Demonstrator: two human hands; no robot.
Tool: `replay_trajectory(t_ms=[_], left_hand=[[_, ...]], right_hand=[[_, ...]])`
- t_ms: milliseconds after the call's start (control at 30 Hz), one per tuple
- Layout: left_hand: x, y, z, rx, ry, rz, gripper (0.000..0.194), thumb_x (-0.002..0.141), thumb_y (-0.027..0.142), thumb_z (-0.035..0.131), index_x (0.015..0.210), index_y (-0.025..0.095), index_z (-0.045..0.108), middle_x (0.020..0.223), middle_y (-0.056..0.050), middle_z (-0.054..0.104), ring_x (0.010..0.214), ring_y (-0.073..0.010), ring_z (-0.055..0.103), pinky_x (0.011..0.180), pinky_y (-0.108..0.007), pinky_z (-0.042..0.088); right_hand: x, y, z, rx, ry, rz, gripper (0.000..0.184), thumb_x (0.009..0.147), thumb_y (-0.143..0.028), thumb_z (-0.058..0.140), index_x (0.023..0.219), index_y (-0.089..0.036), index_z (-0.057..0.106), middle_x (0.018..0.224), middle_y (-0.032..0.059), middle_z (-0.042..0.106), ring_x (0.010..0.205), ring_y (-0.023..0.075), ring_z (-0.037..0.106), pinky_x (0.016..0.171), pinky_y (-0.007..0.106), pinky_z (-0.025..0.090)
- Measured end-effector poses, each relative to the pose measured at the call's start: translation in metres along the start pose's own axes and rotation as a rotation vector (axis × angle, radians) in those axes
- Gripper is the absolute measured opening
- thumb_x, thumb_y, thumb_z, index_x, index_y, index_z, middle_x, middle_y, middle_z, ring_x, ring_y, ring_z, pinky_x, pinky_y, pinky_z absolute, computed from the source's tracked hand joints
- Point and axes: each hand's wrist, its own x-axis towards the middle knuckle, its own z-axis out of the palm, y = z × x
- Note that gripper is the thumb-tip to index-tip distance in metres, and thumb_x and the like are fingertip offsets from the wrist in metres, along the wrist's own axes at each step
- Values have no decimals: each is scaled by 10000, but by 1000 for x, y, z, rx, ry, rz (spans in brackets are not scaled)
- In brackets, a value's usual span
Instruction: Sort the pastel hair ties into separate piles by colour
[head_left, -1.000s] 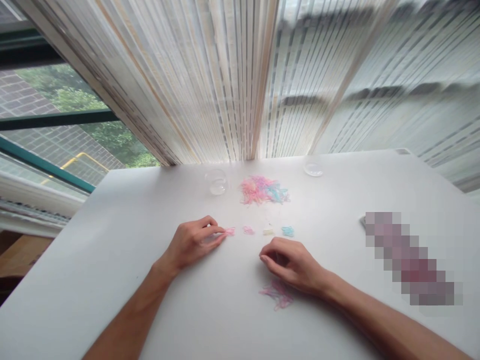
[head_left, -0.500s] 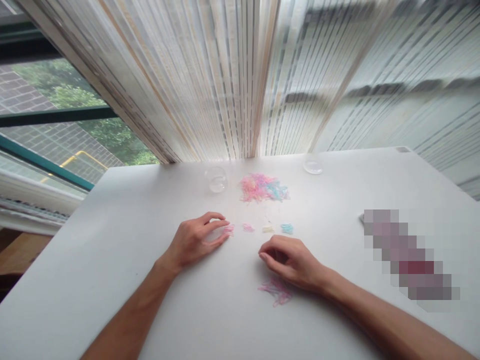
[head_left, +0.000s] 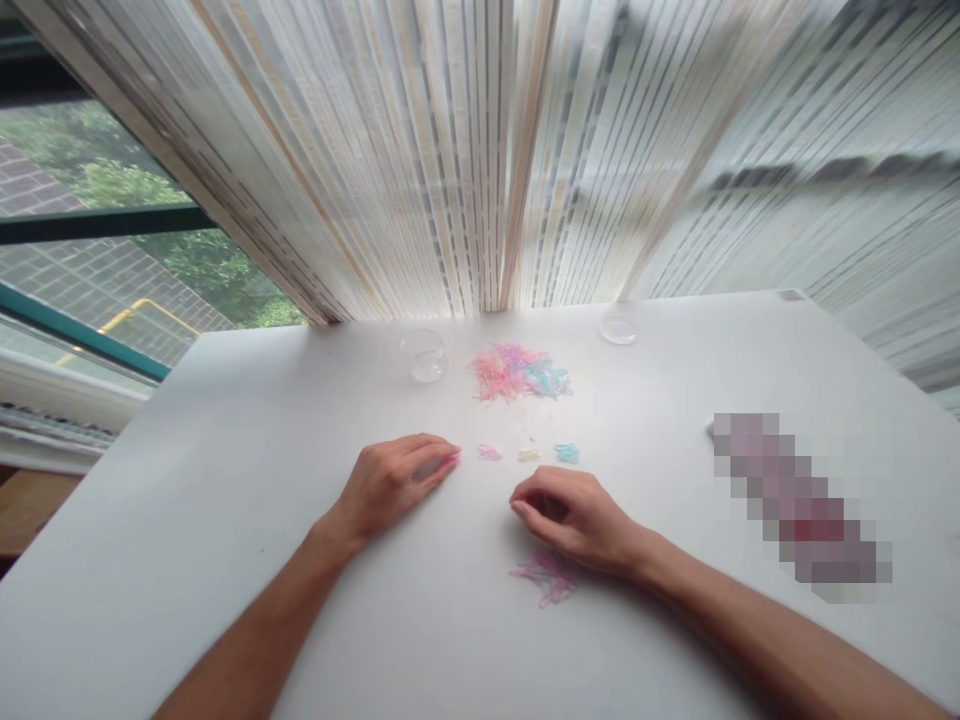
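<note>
My left hand (head_left: 397, 482) rests on the white table (head_left: 187, 480) with thumb and fingertips pinched on a small cluster of pink rubber bands, mostly covered by the fingers. To its right, small bunches of pale pink bands (head_left: 490, 452), cream bands (head_left: 529, 455) and blue bands (head_left: 567, 453) lie in a row. My right hand (head_left: 574, 515) is curled, thumb and index finger together; anything between them is hidden. Just below it lies a loose heap of pink and purple bands (head_left: 551, 582).
Beyond the row lies a larger mixed pile of coloured bands (head_left: 517, 373). A clear round container (head_left: 426, 362) stands to its left, a clear lid (head_left: 618, 331) to its right. A pixelated object (head_left: 795, 500) lies on the right. Strip curtains (head_left: 420, 160) hang along the far edge.
My left fingers have closed on the pink bands, which lay between the parted fingertips before. My right hand has kept its pose. The whole view has shifted slightly.
</note>
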Motion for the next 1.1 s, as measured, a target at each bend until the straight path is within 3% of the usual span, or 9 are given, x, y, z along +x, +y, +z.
replay_trajectory(t_ms=[267, 367, 533, 667, 900, 1100], left_hand=[[1, 2, -2, 11, 54, 33, 130, 970, 213, 619, 1015, 214, 740, 995, -12, 780, 778, -109, 723, 611, -184, 525], [1, 8, -2, -24, 73, 90, 100, 955, 194, 638, 1002, 204, 726, 965, -15, 785, 739, -106, 716, 621, -192, 527], [-3, 38, 5, -184, -144, 186, 94, 958, 251, 631, 949, 206, 714, 788, -7, 751, 657, -123, 684, 581, -226, 485], [-7, 62, 14, -229, -270, 264, 130, 914, 335, 685, 971, 223, 718, 798, 5, 723, 594, -112, 632, 533, -251, 429], [-9, 68, 23, -204, -300, 277, 92, 912, 288, 670, 966, 223, 707, 828, 16, 703, 607, -109, 612, 548, -258, 404], [-10, 67, 25, -208, -264, 294, 103, 940, 241, 631, 890, 217, 718, 813, 16, 703, 579, -98, 582, 539, -261, 373]], right_hand=[[1, -1, 0, -1, 10, -19, 106, 935, -196, 584, 860, -192, 659, 673, -8, 627, 566, 98, 514, 561, 209, 426], [2, -5, -10, -27, -61, -24, 110, 915, -168, 570, 858, -190, 662, 655, -16, 607, 564, 100, 502, 568, 216, 415], [-1, -16, -35, -105, -354, 58, 130, 848, -117, 569, 817, -198, 665, 674, -15, 612, 584, 112, 504, 581, 231, 402], [-3, -26, -48, -154, -474, 160, 138, 807, -93, 587, 765, -197, 666, 677, -19, 625, 584, 111, 513, 566, 228, 386], [5, -35, -50, -201, -674, 265, 120, 777, -178, 647, 882, -187, 704, 783, 8, 685, 651, 130, 555, 595, 230, 392], [-4, -28, -46, -166, -638, 233, 169, 765, -163, 668, 928, -188, 703, 859, 18, 688, 753, 150, 584, 683, 241, 430]])
